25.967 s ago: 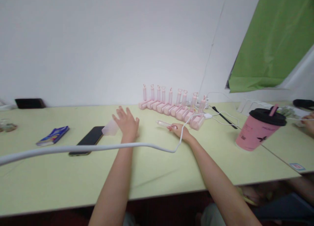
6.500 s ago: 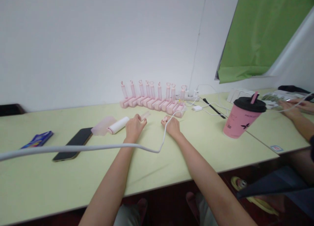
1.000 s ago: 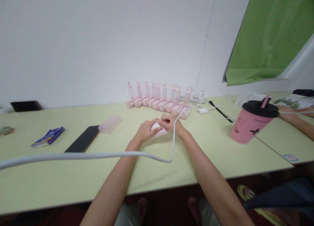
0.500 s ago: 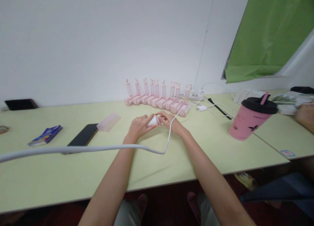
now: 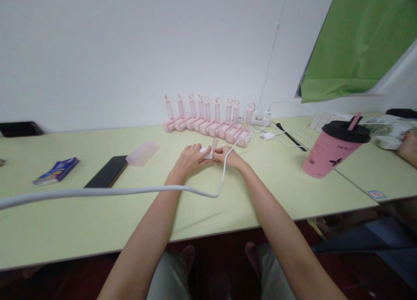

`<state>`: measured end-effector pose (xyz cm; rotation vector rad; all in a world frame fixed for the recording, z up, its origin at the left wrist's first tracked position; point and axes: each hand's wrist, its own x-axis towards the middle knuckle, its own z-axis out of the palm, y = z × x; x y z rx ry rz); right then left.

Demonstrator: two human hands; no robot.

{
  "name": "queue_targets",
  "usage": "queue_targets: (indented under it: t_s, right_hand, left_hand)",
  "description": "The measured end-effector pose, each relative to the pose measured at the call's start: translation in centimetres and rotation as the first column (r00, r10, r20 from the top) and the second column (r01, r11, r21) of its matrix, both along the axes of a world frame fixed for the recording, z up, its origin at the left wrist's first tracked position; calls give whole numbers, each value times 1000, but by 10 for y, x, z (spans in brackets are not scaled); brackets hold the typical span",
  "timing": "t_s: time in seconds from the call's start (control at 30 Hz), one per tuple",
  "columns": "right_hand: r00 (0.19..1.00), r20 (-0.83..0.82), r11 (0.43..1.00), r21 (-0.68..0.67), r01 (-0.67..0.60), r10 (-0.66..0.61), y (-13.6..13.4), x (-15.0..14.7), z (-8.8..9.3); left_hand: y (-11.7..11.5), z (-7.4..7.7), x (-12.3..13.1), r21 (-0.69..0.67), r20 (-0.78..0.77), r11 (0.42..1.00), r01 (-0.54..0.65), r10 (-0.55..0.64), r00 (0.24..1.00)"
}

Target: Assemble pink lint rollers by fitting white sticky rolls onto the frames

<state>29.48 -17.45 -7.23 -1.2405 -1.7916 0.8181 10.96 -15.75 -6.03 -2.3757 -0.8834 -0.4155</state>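
My left hand (image 5: pixel 188 158) and my right hand (image 5: pixel 230 156) meet at the middle of the pale green table (image 5: pixel 97 221). Together they grip a small pink and white lint roller (image 5: pixel 208 151); its pink handle pokes up between the hands. The left fingers wrap the white roll, and the right fingers pinch the handle end. A translucent pink cover (image 5: pixel 142 154) lies to the left of my left hand. Behind the hands, several finished pink rollers (image 5: pixel 208 121) stand in a row against the wall.
A thick white cable (image 5: pixel 97 191) crosses in front of my arms. A black phone (image 5: pixel 106 171) and a blue booklet (image 5: pixel 55 171) lie at left. A pink cup with a black lid (image 5: pixel 332 150) stands at right, past chargers and cords (image 5: pixel 283 137). Another person's hand (image 5: pixel 408 148) shows at far right.
Both hands have lifted the roller slightly and turned it, so the pink handle now points upward. The view has tilted a little. The other person's hand stays at the right edge.
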Motion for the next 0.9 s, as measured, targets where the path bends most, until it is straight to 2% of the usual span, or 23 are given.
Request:
queue_targets:
  t_s: [0.27,0.47,0.77,0.9]
  right_hand:
    - [997,71,979,200,-26,12,8,-2,-5]
    - [998,61,986,167,-30,20,6,-2,-6]
    - [997,65,976,209,-52,39,7,3,-6]
    - [992,-46,980,166,-112,121,10,10,-8]
  left_hand:
    - [-5,5,5,-73,-22,997,19,-21,1000]
    - [-3,3,6,-71,-10,995,-63,62,998]
    - [-1,3,5,-105,-40,994,34,-39,998]
    - [-3,3,3,-91,30,991,99,-97,995]
